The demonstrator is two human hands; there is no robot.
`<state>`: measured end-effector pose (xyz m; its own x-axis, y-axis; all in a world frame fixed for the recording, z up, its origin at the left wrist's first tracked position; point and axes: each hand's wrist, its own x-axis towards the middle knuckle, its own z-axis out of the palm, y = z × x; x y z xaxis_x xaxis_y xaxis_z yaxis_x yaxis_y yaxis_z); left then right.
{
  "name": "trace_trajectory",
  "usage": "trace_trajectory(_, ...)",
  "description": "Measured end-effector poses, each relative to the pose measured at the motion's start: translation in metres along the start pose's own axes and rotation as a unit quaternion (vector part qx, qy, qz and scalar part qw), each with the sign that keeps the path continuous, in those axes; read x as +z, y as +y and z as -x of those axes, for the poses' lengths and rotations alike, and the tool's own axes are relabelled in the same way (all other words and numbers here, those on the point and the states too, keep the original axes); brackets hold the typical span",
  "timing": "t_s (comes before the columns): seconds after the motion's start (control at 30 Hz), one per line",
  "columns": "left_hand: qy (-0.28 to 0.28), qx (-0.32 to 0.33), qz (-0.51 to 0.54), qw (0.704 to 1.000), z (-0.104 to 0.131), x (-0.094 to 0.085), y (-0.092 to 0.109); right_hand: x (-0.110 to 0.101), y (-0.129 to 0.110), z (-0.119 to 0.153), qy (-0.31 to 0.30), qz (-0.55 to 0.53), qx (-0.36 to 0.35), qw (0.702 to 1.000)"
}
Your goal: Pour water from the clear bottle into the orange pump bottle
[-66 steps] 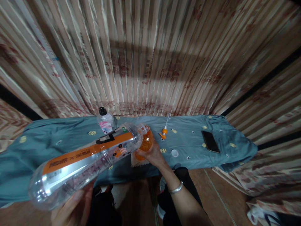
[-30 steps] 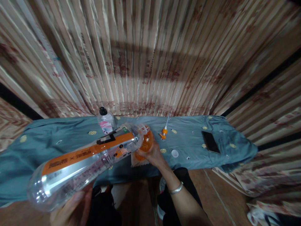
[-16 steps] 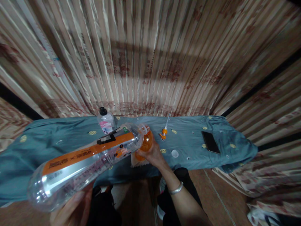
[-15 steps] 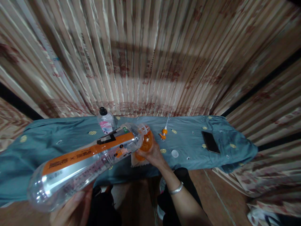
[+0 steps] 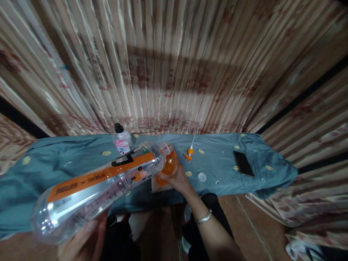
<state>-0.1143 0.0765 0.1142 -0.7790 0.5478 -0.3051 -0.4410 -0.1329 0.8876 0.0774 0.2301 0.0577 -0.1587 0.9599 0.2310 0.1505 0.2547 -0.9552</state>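
Note:
A large clear bottle (image 5: 100, 185) with an orange and silver label lies tilted across the left side of the view, its base near the camera. My left hand (image 5: 84, 237) is closed round its lower part from beneath. The bottle's mouth meets the top of a small orange bottle (image 5: 169, 164). My right hand (image 5: 176, 178) is wrapped round that orange bottle from the right, with a silver bracelet (image 5: 203, 217) on the wrist. Whether liquid is flowing between the bottles is too unclear to tell.
On the teal cloth (image 5: 217, 163) stands a clear bottle with a black cap (image 5: 121, 141) at the back left. An orange pump head (image 5: 189, 153), a small white disc (image 5: 202, 177) and a black phone (image 5: 244, 164) lie to the right. Curtains (image 5: 174, 72) hang behind.

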Motion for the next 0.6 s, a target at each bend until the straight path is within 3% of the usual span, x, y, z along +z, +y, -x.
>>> trace_trajectory(0.27,0.003,0.002,-0.001,1.000,0.0082,0.0109,0.0073,-0.0006,-0.0008,-0.0003,-0.005,-0.008,-0.005,1.000)
trace_trajectory(0.43,0.028,-0.004,-0.002,1.000,0.0077,0.0073,0.0047,-0.0007,-0.0011,-0.0002,-0.005,-0.004,-0.011,1.000)
trace_trajectory(0.6,0.011,-0.004,-0.009,1.000,0.0045,0.0024,0.0022,-0.0004,-0.0006,-0.0005,-0.002,0.002,-0.009,1.000)
